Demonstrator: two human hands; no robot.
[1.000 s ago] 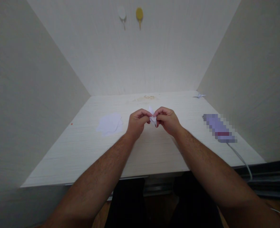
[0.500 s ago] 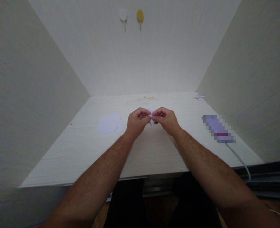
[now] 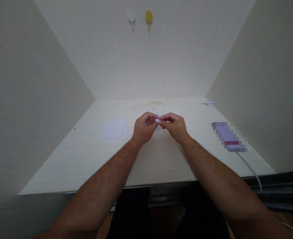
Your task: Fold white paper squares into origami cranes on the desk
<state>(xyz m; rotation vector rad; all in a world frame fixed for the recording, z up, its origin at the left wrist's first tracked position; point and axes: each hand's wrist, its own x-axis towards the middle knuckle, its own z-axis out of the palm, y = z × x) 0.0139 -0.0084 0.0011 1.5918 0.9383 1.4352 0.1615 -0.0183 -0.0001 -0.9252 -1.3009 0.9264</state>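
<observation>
Between my two hands is a small folded piece of white paper (image 3: pixel 158 114), held above the middle of the table. My left hand (image 3: pixel 145 125) pinches its left side with thumb and forefinger. From the other side, my right hand (image 3: pixel 173 124) pinches it in the same way, the fingertips of both hands almost meeting. Most of the folds are hidden by the fingers. To the left of my left hand lies a loose stack of white paper sheets (image 3: pixel 114 128).
A folded white paper figure (image 3: pixel 208 102) sits at the table's back right corner. Nearer on the right lies a blurred-out phone-like device (image 3: pixel 227 136) with a white cable (image 3: pixel 249 166) running over the front edge. Two hooks, white (image 3: pixel 131 15) and yellow (image 3: pixel 149 16), are on the back wall.
The camera view has shifted slightly. Both hands stay at about the same spot with the paper, the fingers having moved only a little.
</observation>
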